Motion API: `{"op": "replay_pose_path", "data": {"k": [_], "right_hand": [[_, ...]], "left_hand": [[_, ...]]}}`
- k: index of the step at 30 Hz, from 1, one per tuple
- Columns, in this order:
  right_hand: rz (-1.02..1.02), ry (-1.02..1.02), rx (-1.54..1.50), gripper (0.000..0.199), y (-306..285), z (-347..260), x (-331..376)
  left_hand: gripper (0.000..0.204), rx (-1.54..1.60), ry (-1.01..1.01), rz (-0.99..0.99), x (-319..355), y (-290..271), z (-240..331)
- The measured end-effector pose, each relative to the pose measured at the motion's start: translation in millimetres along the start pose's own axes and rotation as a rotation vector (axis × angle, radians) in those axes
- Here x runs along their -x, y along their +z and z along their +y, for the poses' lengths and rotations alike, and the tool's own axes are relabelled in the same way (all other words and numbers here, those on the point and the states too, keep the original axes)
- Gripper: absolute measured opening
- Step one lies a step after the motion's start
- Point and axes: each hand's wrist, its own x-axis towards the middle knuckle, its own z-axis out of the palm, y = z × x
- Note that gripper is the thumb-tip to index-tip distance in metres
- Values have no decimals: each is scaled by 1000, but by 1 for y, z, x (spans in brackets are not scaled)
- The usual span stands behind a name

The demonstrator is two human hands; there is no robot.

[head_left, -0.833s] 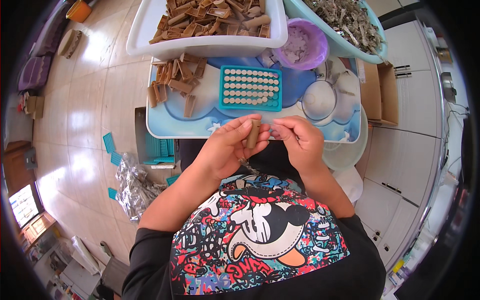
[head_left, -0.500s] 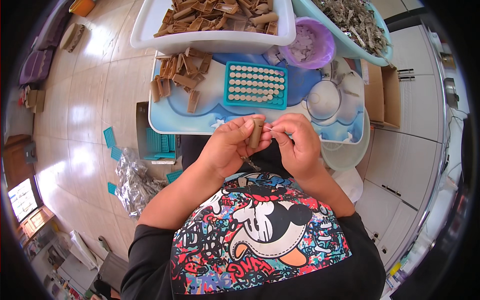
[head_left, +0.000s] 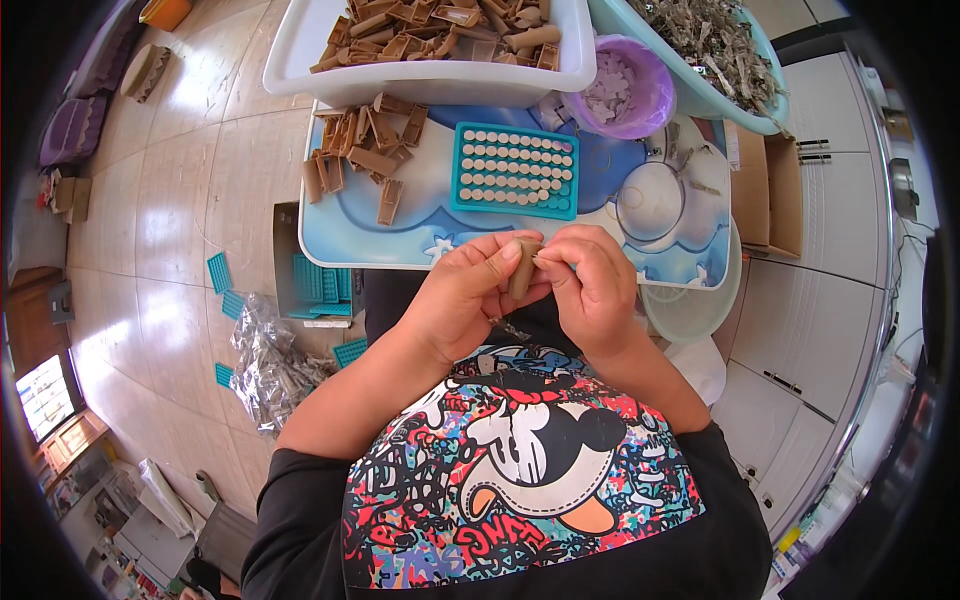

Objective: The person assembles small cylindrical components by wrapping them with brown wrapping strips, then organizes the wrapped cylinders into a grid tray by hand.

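While a blue-and-white worktop (head_left: pixel 345 240) spreads before us, a white tub (head_left: pixel 430 88) heaped with brown pieces stands at its far edge, near a turquoise basin (head_left: pixel 700 95) of greyish scraps and a purple bucket (head_left: pixel 655 95). We see a loose brown pile (head_left: pixel 370 150) left of a teal tray (head_left: pixel 515 212). Closer in, the left hand (head_left: pixel 470 285) pinches a brown tube (head_left: pixel 522 270), held just off the near edge; the right hand (head_left: pixel 592 285) presses thumb and fingertips together at the tube's side, gripping what, we cannot tell. Small cream discs (head_left: pixel 504 166) line the tray in rows.
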Motion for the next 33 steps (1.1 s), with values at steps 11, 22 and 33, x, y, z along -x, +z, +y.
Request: {"op": "replay_pose_path", "data": {"k": [11,22,33], "right_hand": [[19,-87,65,13,0,3,-1],[-44,-50,12,14,-1,5,4],[-224,559,-983,32,-26,15,15]], "left_hand": [[35,-8,108,-305,-15,-29,-13],[33,-52,75,-142,-11,-27,-12],[25,-513,183,-61,6,-27,10]]}}
